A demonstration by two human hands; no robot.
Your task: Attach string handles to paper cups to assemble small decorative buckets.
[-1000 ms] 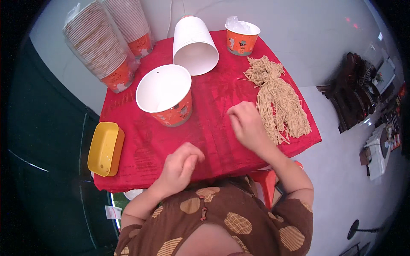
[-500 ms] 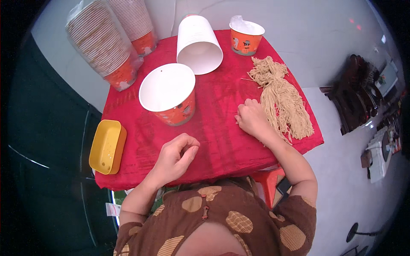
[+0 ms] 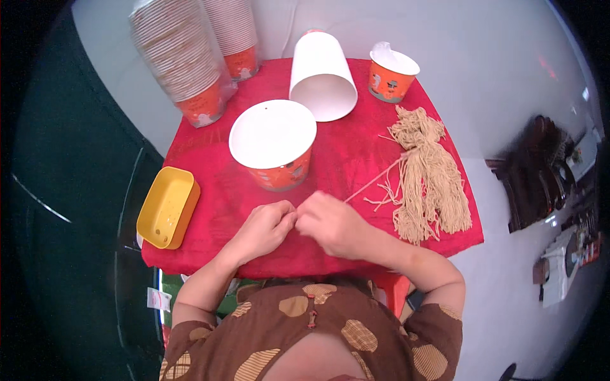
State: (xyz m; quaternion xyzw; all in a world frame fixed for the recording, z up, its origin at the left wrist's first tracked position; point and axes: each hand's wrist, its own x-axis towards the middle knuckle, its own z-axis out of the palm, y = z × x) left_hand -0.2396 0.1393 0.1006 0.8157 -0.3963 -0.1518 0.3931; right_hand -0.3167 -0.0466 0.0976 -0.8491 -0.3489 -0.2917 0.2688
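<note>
My left hand [image 3: 262,230] and my right hand [image 3: 335,226] meet above the near middle of the red-covered table, fingers pinched together. From the right hand a thin tan strand [image 3: 373,181] runs taut up to a bundle of tan string [image 3: 433,184], tied near its top and lying at the table's right side. My right hand is closed on that strand, slightly blurred by motion. Whatever sits between my left fingertips is too small to make out. Just beyond the hands stands a large orange paper bucket [image 3: 283,178] with a white top.
A white bucket [image 3: 321,70] lies on its side farther back, mouth toward me. Behind it to the right is a small orange cup [image 3: 389,82] holding clear plastic. Bagged stacks of paper buckets [image 3: 175,57] stand at the far left. A yellow box [image 3: 152,213] sits at the left edge.
My right hand has moved left from beside the string bundle to my left hand, drawing out a strand. The view has shifted slightly.
</note>
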